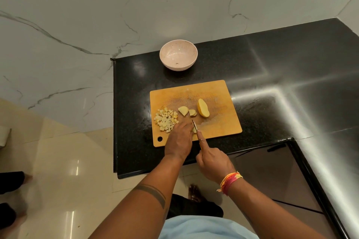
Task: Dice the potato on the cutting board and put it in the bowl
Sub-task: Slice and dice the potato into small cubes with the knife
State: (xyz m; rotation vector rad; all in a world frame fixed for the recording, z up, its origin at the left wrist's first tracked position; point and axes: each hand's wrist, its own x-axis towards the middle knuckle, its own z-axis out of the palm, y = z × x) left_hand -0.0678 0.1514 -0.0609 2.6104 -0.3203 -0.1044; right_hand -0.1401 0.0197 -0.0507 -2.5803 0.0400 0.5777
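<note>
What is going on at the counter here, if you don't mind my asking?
A person is dicing a potato on the wooden cutting board. The right hand holds a knife, its forefinger along the blade, cutting a piece that the left hand holds down. A pile of diced cubes sits at the board's left, and three larger potato pieces wait uncut. The bowl behind the board holds no potato yet.

Legible markings: none.
No text, label, brand, number or sign can be read on any surface in the head view.
</note>
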